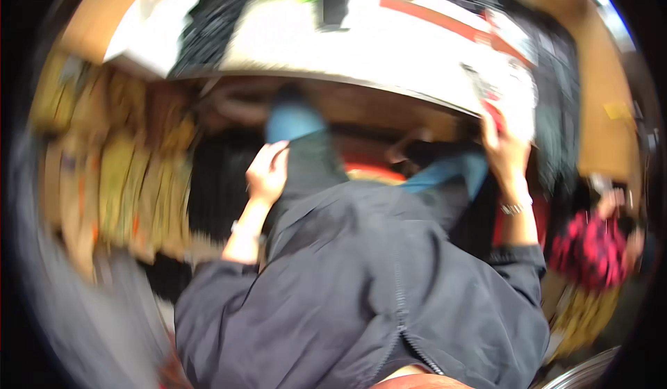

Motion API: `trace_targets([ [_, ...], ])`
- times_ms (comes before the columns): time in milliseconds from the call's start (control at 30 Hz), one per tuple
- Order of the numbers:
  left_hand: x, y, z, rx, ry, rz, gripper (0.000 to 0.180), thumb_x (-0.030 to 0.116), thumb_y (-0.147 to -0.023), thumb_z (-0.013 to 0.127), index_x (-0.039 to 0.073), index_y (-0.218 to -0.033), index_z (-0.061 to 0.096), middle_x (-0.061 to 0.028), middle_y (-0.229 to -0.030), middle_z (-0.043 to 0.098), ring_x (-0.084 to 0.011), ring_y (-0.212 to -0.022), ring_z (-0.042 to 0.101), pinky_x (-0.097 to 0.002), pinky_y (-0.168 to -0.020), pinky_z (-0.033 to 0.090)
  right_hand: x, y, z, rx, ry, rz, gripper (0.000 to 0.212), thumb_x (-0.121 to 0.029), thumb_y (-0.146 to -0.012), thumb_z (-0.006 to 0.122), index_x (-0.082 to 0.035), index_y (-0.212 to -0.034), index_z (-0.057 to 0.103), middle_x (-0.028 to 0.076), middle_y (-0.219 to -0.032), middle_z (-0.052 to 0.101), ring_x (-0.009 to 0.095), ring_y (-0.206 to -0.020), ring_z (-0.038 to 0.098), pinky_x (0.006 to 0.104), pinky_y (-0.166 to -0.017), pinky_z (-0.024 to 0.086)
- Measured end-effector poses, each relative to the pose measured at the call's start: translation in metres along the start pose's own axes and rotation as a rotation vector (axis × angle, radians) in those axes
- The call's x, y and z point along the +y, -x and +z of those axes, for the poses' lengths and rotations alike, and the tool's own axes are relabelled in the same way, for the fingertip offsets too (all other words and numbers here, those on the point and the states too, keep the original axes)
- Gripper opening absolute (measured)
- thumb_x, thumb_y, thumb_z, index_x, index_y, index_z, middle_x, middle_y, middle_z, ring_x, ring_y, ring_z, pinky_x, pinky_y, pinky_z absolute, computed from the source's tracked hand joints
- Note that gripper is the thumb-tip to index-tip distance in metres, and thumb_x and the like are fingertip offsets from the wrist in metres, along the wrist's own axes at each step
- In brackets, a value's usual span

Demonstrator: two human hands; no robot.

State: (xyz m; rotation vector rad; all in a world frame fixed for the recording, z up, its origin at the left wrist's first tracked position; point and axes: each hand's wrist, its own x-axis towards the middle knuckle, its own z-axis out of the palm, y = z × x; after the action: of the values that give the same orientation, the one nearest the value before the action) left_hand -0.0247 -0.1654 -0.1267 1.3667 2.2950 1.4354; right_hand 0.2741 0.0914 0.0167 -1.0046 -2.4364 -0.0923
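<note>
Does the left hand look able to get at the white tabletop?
Probably yes, if raised: the left hand is beside the person's thigh, with nothing evident blocking its way to the white tabletop.

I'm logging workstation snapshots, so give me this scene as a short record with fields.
Left hand: beside the left leg; no held item visible
Right hand: at the near edge of the white work surface, by a blurred red item; grip unclear
On the surface: dark strip, red strip
Far left: black heap
Right side: person in red-and-black top
Image quality: strong blur
</note>
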Motion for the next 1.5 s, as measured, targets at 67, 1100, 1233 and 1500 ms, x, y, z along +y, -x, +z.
trace_targets([
  [67,0.02,-0.013,0.011,-0.073,0.109,0.087,0.009,0.0,-0.082,0.058,-0.002,-0.09,0.062,-0.0118,-0.081,0.063,-0.0187,-0.07,0.061,-0.0253,-0.066,0.048,0.029,-0.001,0.0,0.047,0.069,0.093,0.024,-0.017,-0.079,0.062,-0.006,-0.1,0.06,0.012,-0.098,0.061,0.03,-0.092,0.056,0.0377,-0.081,0.044],
  [1100,0.092,-0.057,0.081,-0.414,0.141,0.312,0.006,0.004,-0.08,0.06,0.002,-0.086,0.061,-0.0103,-0.065,0.055,-0.022,-0.056,0.052,-0.0287,-0.052,0.041,0.261,-0.059,0.032,-0.094,0.823,0.61,0.015,-0.01,-0.087,0.039,-0.004,-0.09,0.052,0.018,-0.084,0.064,0.031,-0.077,0.065,0.0397,-0.061,0.053],
  [1233,0.089,-0.055,0.079,-0.403,0.145,0.285,0.006,0.004,-0.08,0.06,0.002,-0.086,0.062,-0.0104,-0.066,0.056,-0.0225,-0.056,0.053,-0.0289,-0.052,0.042,0.248,-0.063,0.009,-0.194,0.701,0.609,0.013,-0.011,-0.087,0.039,-0.006,-0.09,0.051,0.013,-0.08,0.065,0.027,-0.072,0.066,0.0372,-0.06,0.054],
  [1500,0.086,-0.053,0.081,-0.418,0.147,0.274,0.005,0.004,-0.08,0.06,0.002,-0.084,0.062,-0.0109,-0.067,0.057,-0.0234,-0.057,0.054,-0.0289,-0.053,0.043,0.254,-0.063,-0.027,-0.016,0.909,0.605,0.017,-0.015,-0.086,0.042,-0.007,-0.089,0.057,0.01,-0.08,0.066,0.024,-0.08,0.065,0.0379,-0.064,0.052],
])
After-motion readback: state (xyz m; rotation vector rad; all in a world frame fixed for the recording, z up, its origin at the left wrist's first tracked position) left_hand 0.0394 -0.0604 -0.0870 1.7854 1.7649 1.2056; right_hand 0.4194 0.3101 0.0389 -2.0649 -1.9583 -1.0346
